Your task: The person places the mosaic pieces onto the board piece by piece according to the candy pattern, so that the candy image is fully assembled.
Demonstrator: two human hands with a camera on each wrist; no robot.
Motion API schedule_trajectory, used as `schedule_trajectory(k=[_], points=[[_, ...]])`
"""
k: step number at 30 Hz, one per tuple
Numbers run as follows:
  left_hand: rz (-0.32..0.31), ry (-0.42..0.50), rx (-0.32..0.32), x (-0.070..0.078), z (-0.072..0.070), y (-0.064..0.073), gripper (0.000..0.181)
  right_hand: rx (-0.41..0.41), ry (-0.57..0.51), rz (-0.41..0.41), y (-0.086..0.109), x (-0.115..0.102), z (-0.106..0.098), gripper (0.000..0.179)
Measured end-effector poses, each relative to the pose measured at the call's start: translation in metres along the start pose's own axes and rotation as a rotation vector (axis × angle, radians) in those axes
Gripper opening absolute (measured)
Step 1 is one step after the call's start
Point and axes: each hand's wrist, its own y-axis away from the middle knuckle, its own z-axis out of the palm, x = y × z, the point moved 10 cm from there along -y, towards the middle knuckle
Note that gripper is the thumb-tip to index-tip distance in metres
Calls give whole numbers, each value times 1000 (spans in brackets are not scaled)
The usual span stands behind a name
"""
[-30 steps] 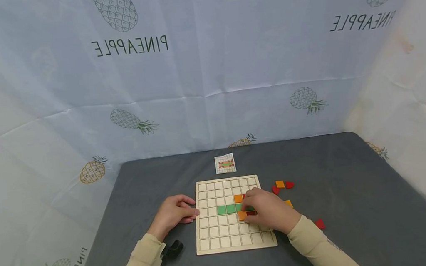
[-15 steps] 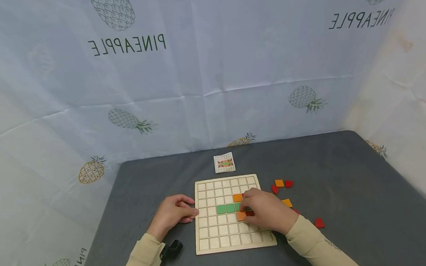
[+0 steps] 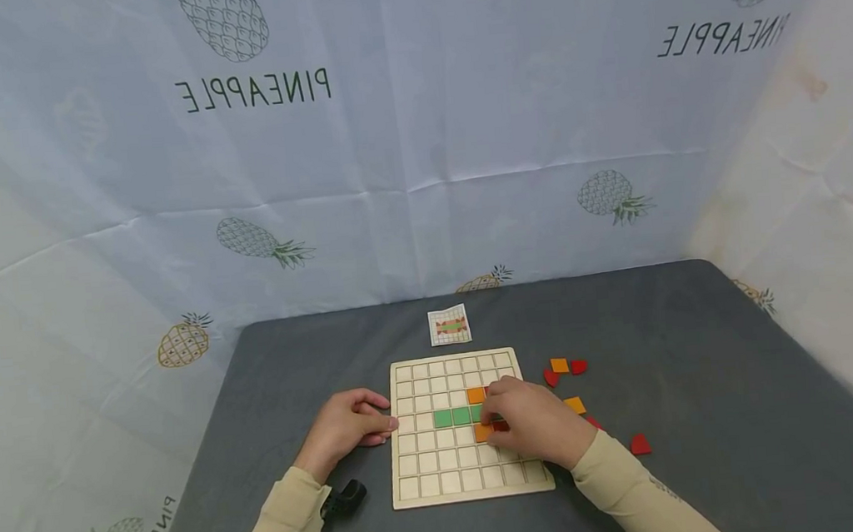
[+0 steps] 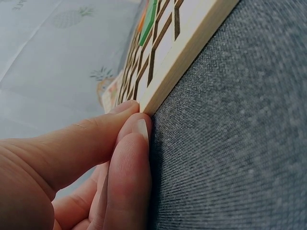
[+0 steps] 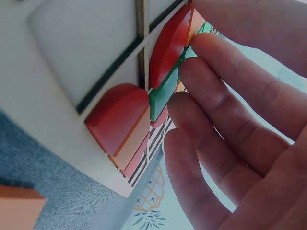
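Observation:
A pale wooden grid board (image 3: 451,484) lies on the dark table. At its left edge my left hand (image 3: 345,427) pinches the rim between thumb and finger, as the left wrist view shows. Over the board's right half, my right hand (image 3: 540,420) has its fingertips down at an orange square tile (image 3: 482,434). Its fingers are extended and lightly bent in the right wrist view, touching the set pieces. A row of green square tiles (image 3: 453,417) runs under that hand. Red round-edged pieces (image 5: 117,112) sit in cells beside them. The hand hides part of the pattern in the head view.
Right of the board lie loose orange tiles (image 3: 574,405) and red pieces (image 3: 639,445). A small printed pattern card (image 3: 450,326) lies behind the board. A black object (image 3: 347,498) is at my left wrist. A pineapple-print curtain (image 3: 401,134) hangs behind the table.
Both hands keep the same place on the board. The head view has shifted slightly, and more of the loose pieces right of the board shows beside my right wrist.

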Motion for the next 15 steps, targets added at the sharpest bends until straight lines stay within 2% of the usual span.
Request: schedule_trajectory(k=[15], points=[[5,-4,3,0,1,0,36,-12,-11,8,0,3,-3,13]])
